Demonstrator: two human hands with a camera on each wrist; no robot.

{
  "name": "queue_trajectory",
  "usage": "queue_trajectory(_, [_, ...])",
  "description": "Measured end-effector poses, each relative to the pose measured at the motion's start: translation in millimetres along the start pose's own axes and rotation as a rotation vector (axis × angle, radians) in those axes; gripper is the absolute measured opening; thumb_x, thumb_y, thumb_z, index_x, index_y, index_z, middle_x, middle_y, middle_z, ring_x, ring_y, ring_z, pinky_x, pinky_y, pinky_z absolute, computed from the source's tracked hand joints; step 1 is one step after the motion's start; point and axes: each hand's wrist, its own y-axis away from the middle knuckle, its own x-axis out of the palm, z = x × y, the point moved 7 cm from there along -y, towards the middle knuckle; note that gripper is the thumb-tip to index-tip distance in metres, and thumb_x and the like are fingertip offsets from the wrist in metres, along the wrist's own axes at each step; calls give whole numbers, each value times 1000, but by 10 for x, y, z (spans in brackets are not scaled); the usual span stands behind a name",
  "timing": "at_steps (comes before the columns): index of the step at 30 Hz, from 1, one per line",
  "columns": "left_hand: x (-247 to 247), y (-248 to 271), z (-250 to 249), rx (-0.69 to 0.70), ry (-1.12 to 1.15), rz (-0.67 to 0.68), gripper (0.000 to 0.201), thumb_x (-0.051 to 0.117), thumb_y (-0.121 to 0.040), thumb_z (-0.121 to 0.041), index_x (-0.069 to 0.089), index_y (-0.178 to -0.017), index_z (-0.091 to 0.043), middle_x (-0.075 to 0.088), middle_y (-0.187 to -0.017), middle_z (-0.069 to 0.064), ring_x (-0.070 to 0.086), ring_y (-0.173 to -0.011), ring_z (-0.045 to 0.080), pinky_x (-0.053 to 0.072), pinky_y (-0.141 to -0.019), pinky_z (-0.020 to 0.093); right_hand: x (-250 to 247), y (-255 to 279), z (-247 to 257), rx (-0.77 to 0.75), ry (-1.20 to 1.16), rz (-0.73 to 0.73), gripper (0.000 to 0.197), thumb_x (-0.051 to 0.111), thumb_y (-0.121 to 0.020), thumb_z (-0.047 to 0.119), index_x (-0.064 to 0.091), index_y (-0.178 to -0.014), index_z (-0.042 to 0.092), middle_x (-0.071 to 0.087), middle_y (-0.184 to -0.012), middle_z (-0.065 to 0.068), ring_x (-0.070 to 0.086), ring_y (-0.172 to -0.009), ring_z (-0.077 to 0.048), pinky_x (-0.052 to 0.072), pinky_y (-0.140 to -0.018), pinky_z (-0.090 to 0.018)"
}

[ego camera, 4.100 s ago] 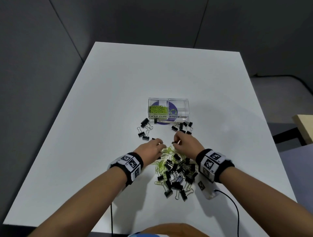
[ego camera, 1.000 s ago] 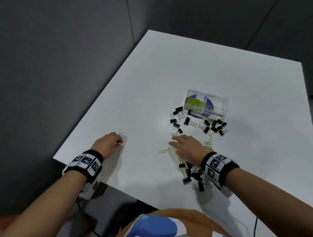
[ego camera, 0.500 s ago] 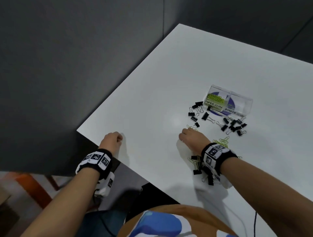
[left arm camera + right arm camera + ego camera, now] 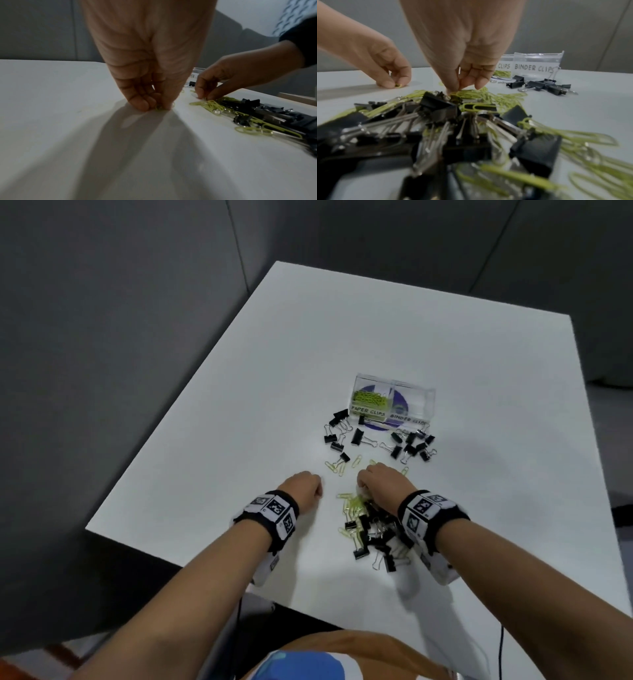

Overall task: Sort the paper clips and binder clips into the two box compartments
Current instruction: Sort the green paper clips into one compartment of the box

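A clear two-compartment box point(image 4: 426, 405) stands mid-table; its left half, labelled PAPER CLIPS, holds green paper clips point(image 4: 371, 398), and its right half is labelled BINDER CLIPS point(image 4: 534, 67). Black binder clips point(image 4: 409, 446) lie scattered in front of it. Nearer me is a mixed pile point(image 4: 371, 530) of binder clips and green paper clips. My left hand point(image 4: 317, 491) rests on the table left of the pile and pinches green paper clips point(image 4: 158, 108) in its fingertips. At the pile's far edge, my right hand point(image 4: 462, 89) pinches a green paper clip point(image 4: 456, 93).
A few loose paper clips point(image 4: 337, 467) lie between the hands and the box. The white table point(image 4: 239, 405) has its left edge and near left corner close to my left wrist. A cable point(image 4: 500, 655) runs off the near edge at right.
My left hand has come in from the table's left edge to just beside the pile. My right hand has drawn back onto the pile's far edge. The head view has swung right.
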Motion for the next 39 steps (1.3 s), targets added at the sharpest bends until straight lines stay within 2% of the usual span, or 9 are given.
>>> queue_trajectory(5, [-151, -210, -340, 126, -91, -47, 14, 49, -91, -14, 57, -100, -7, 58, -102, 9, 55, -86, 22, 45, -75, 29, -175, 130, -83, 19, -178, -192, 13, 53, -83, -3, 53, -83, 10, 55, -85, -7, 51, -76, -25, 44, -66, -34])
queue_trajectory(8, [-229, -314, -388, 140, -108, -45, 26, 43, -94, -8, 53, -117, -10, 59, -116, 7, 59, -101, 26, 46, -83, 31, -233, 208, -365, 193, -335, -154, 13, 45, -89, 4, 40, -87, 16, 44, -72, 2, 42, -68, -18, 34, -58, -26])
queue_trajectory(11, [-246, -383, -366, 165, -152, -33, 28, 40, -95, -9, 51, -120, -8, 52, -125, 12, 57, -104, 29, 48, -90, 36, -280, 289, -615, 311, -431, -190, 16, 40, -92, 3, 47, -103, 13, 48, -75, 0, 42, -64, -16, 33, -56, -26])
queue_trajectory(15, [-214, -439, -189, 57, -129, -12, 26, 40, -92, -4, 50, -116, -4, 49, -122, 15, 54, -106, 31, 45, -91, 37, -207, 354, -779, 393, -426, -169, 18, 43, -94, 7, 55, -107, 7, 57, -107, -9, 55, -87, -22, 45, -75, -27])
queue_trajectory(21, [-137, -431, -215, 42, -24, -15, 22, 44, -91, -6, 58, -108, -4, 55, -118, 13, 57, -103, 27, 45, -90, 31, -60, 313, -690, 406, -433, -108, 20, 42, -92, 3, 57, -106, 2, 55, -114, -16, 56, -96, -29, 46, -86, -34])
queue_trajectory(27, [-57, -383, -596, 258, -28, 53, 27, 51, -94, -16, 59, -118, -9, 54, -123, 9, 56, -110, 23, 46, -96, 30, -250, 293, -512, 251, -428, -138, 23, 50, -92, 12, 59, -113, 9, 59, -116, -7, 55, -105, -21, 45, -89, -30])
queue_trajectory(31, [-99, -289, -901, 495, -168, -48, 26, 55, -92, -22, 61, -118, -19, 54, -124, 1, 50, -114, 20, 45, -97, 32, -273, 514, -554, 194, -259, -61, 19, 52, -90, 22, 59, -107, 15, 61, -109, -3, 54, -100, -18, 42, -74, -26])
queue_trajectory(34, [70, -201, -1095, 650, -341, 69, 24, 54, -92, -23, 63, -114, -21, 58, -116, 1, 53, -110, 19, 49, -90, 31, -148, 653, -512, 177, -140, 47, 25, 53, -88, 30, 56, -111, 19, 60, -109, -2, 56, -100, -20, 37, -69, -27])
queue_trajectory(39, [189, -165, -1131, 663, -510, 158, 29, 55, -91, -23, 56, -119, -18, 52, -118, 4, 52, -109, 21, 47, -84, 33, -7, 689, -424, 208, -79, 49, 26, 52, -91, 28, 53, -114, 16, 55, -112, -6, 57, -99, -25, 47, -74, -35])
